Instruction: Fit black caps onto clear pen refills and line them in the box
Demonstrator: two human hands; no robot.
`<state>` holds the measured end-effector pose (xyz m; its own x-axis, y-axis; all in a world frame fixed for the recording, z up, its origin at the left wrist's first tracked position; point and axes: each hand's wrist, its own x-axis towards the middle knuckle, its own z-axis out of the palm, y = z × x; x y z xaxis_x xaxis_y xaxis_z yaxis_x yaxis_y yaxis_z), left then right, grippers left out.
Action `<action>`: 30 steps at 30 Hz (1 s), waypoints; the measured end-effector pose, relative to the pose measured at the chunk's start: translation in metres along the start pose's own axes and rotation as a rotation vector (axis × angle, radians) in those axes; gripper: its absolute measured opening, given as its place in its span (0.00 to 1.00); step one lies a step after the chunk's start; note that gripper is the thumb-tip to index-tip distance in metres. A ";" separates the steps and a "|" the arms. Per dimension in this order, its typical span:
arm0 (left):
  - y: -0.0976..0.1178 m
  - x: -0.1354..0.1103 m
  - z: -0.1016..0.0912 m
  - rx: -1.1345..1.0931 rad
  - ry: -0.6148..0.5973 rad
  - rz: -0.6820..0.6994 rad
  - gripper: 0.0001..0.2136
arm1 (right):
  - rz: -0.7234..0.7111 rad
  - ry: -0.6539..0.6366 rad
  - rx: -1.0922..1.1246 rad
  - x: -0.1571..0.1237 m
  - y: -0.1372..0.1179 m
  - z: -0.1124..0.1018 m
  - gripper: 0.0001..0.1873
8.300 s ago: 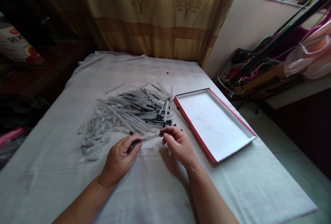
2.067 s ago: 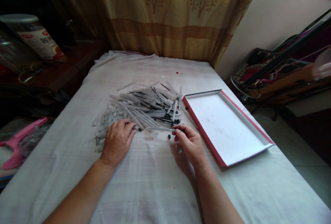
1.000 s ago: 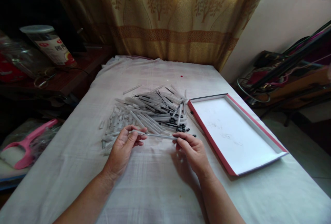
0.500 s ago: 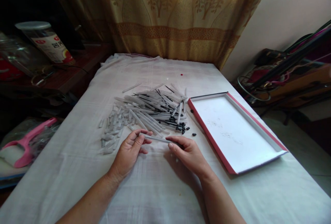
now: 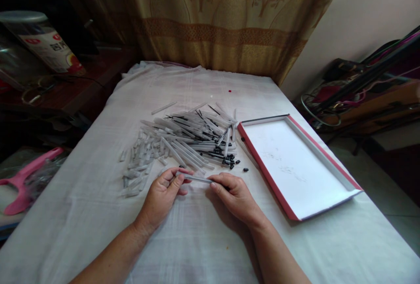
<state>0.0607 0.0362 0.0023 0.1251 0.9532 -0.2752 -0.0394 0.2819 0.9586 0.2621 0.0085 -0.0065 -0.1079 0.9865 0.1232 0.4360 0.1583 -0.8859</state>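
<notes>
Nearby, a heap of translucent tubes (image 5: 185, 139) covers the middle of the table (image 5: 187, 249), with black caps (image 5: 226, 161) at its near-right side; a shallow red-sided tray (image 5: 268, 173) lies along the right edge. Before the heap, the left hand (image 5: 164, 194) and right hand (image 5: 236, 197) angle inward, each grip pinching one slim tube (image 5: 200, 179) held nearly level between them.

No legible text. Jar (image 5: 41, 39) label (image 5: 49, 52) has red marks (image 5: 32, 41) and black print (image 5: 56, 47), too small to read.

Tube (image 5: 200, 179) partly hidden, curtain (image 5: 216, 15) cut off
</notes>
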 end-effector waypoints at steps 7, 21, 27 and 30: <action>0.000 0.002 -0.002 -0.010 0.004 -0.019 0.21 | -0.002 0.026 0.031 0.001 0.001 0.005 0.10; -0.001 0.008 -0.007 -0.152 0.004 -0.038 0.31 | 0.034 0.262 0.010 0.005 -0.002 0.003 0.11; -0.002 0.010 -0.009 -0.125 -0.019 -0.028 0.29 | 0.067 0.724 -0.191 0.024 0.008 -0.066 0.15; -0.002 0.011 -0.009 -0.101 -0.027 -0.032 0.29 | 0.337 0.720 -0.411 0.036 0.022 -0.103 0.15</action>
<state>0.0536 0.0473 -0.0037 0.1548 0.9406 -0.3023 -0.1349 0.3232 0.9367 0.3599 0.0521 0.0251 0.6108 0.7484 0.2583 0.6433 -0.2790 -0.7130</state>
